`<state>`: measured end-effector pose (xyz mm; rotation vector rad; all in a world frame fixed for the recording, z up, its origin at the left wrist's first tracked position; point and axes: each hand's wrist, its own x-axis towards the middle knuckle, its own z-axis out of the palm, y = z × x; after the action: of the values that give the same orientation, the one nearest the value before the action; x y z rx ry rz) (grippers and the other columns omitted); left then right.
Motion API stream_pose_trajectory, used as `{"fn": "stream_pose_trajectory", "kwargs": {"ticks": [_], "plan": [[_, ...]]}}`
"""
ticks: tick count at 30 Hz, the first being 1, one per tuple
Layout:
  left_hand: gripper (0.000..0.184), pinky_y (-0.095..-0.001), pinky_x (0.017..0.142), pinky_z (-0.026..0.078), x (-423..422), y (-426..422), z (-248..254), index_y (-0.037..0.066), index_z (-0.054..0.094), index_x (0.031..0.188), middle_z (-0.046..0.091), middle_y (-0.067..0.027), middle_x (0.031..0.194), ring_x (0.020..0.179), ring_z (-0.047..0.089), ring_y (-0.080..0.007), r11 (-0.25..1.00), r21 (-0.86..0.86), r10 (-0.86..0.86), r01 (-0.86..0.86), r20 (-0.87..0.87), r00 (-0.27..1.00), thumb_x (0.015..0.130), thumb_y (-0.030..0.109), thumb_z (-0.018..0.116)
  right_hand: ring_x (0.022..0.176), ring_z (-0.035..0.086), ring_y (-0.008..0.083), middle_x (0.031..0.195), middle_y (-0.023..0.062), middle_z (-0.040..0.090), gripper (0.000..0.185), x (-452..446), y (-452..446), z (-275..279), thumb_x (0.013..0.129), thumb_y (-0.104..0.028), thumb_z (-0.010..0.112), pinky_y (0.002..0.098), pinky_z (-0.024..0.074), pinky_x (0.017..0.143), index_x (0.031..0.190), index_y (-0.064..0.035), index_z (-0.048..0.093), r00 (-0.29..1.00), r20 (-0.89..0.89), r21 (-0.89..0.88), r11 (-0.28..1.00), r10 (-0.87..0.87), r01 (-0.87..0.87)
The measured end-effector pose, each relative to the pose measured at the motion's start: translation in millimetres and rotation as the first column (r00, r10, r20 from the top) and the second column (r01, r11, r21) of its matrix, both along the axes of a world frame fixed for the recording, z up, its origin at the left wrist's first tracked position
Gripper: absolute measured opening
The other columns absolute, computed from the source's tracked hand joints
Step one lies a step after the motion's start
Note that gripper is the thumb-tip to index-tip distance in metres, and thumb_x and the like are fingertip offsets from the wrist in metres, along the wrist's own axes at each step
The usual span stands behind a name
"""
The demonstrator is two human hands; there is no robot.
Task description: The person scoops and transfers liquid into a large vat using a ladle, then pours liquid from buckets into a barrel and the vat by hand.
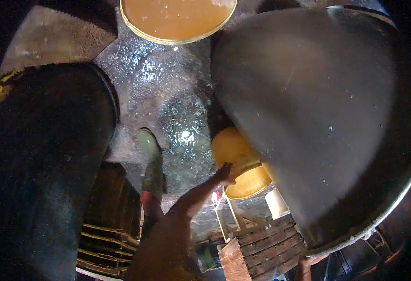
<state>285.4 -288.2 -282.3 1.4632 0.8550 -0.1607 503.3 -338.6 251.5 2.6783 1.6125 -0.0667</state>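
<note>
My left hand [226,174] reaches forward and is at the edge of a yellow bucket [233,147], its fingers bent against it. The bucket leans beside a large dark tub [304,107], with a lighter yellow round face towards me. Whether that face is its mouth or its base I cannot tell. At the lower right, my right hand [312,261] holds the pale rim of the dark tub from below; most of its fingers are hidden. The tub's broad dark surface fills the right side of the view.
Ahead stands a round vessel [177,21] of brownish liquid. Another large dark container [41,154] is on the left. The floor [168,89] looks wet around a green boot [149,145]. Stacked slats [107,243], a wooden slatted piece [266,253] and a white container [276,203] are near the bottom.
</note>
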Motion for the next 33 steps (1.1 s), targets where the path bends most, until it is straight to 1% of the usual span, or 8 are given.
{"fn": "stream_pose_trajectory", "kwargs": {"ticks": [4, 7, 10, 12, 15, 21, 30, 33], "plan": [[0.065, -0.0403, 0.093, 0.044, -38.2, 144.2, -59.2, 0.005, 0.049, 0.125, 0.051, -0.0168, 0.124, 0.114, 0.05, -0.0275, 0.788, 0.054, 0.591, -0.613, 0.207, 0.779, 0.079, 0.049, 0.065, 0.127, 0.039, 0.0366, 0.138, 0.0239, 0.04, 0.052, 6.3, -3.9, -2.1, 0.098, -0.032, 0.037, 0.0462, 0.0256, 0.109, 0.135, 0.0044, 0.041, 1.0, -0.001, 0.009, 1.0, 0.013, -0.013], [0.044, -0.0343, 0.083, 0.041, -117.3, 342.0, -26.6, 0.01, 0.056, 0.11, 0.057, -0.0066, 0.106, 0.097, 0.052, -0.0189, -0.087, -0.299, 0.986, -0.95, -0.164, -0.039, 0.095, 0.049, 0.042, 0.128, 0.038, 0.0367, 0.139, 0.0237, 0.04, 0.052, 7.6, -3.2, -5.2, 0.098, -0.031, 0.037, 0.0461, 0.0252, 0.11, 0.136, 0.0042, 0.04, 1.0, -0.005, 0.013, 1.0, 0.027, -0.026], [0.058, -0.0422, 0.086, 0.039, -172.7, 486.4, 38.3, 0.007, 0.049, 0.117, 0.051, -0.0068, 0.104, 0.099, 0.05, -0.0232, -0.294, -0.285, 0.952, -0.912, 0.002, -0.307, 0.089, 0.057, 0.044, 0.129, 0.038, 0.0367, 0.14, 0.0235, 0.039, 0.051, 11.0, 0.5, -10.1, 0.098, -0.03, 0.036, 0.046, 0.0247, 0.11, 0.136, 0.0041, 0.039, 0.998, -0.011, 0.031, 0.998, 0.058, -0.058], [0.061, -0.041, 0.081, 0.042, -184.1, 537.4, 73.7, 0.001, 0.056, 0.111, 0.06, -0.0137, 0.106, 0.096, 0.055, -0.0258, -0.127, -0.264, 0.99, -0.956, 0.026, -0.138, 0.088, 0.056, 0.045, 0.129, 0.037, 0.0368, 0.141, 0.0234, 0.039, 0.051, 3.6, 16.3, -13.8, 0.099, -0.029, 0.036, 0.0459, 0.0244, 0.11, 0.137, 0.004, 0.039, 0.997, -0.024, 0.026, 0.997, 0.072, -0.071], [0.037, -0.0396, 0.053, 0.05, -203.5, 559.8, 28.3, -0.005, 0.058, 0.096, 0.064, -0.015, 0.083, 0.067, 0.063, -0.0248, 0.145, 0.256, 0.989, -0.956, -0.045, 0.138, 0.078, 0.027, 0.062, 0.13, 0.037, 0.037, 0.142, 0.0232, 0.037, 0.049, -34.8, 85.1, -19.6, 0.098, -0.027, 0.036, 0.0464, 0.0232, 0.111, 0.137, 0.0036, 0.039, 0.995, -0.087, -0.001, 0.999, 0.048, -0.049], [0.021, -0.0316, 0.039, 0.046, -184.7, 555.6, 56.4, -0.005, 0.058, 0.087, 0.061, -0.015, 0.07, 0.053, 0.06, -0.0216, -0.116, -0.067, 0.993, -0.991, -0.03, -0.114, 0.07, 0.008, 0.059, 0.12, 0.044, 0.0422, 0.125, 0.0258, 0.051, 0.04, -56.4, 132.9, -32.4, 0.098, -0.025, 0.038, 0.0521, 0.0291, 0.105, 0.118, 0.0062, 0.052, 0.985, -0.165, 0.104, 0.994, 0.057, -0.04], [0.02, -0.0289, 0.044, 0.041, -171.0, 522.6, 43.6, -0.001, 0.061, 0.087, 0.059, -0.0042, 0.069, 0.052, 0.053, -0.0143, 0.044, -0.226, 0.994, -0.973, 0.106, 0.02, 0.068, 0.005, 0.06, 0.109, 0.051, 0.0289, 0.111, 0.0177, 0.057, 0.032, -72.6, 164.0, -39.5, 0.097, -0.021, 0.039, 0.0396, 0.0345, 0.098, 0.104, 0.0052, 0.057, 0.964, -0.247, 0.207, 0.977, 0.097, -0.045], [0.026, -0.025, 0.044, 0.038, -150.8, 473.1, 27.5, -0.001, 0.058, 0.094, 0.058, -0.0023, 0.071, 0.055, 0.051, -0.0094, -0.014, -0.388, 0.943, -0.922, 0.3, -0.141, 0.07, 0.007, 0.061, 0.108, 0.052, 0.0276, 0.111, 0.0174, 0.057, 0.03, -74.5, 163.9, -41.8, 0.097, -0.018, 0.04, 0.0383, 0.0356, 0.097, 0.104, 0.0047, 0.057, 0.96, -0.259, 0.247, 0.968, 0.104, -0.038]]}}
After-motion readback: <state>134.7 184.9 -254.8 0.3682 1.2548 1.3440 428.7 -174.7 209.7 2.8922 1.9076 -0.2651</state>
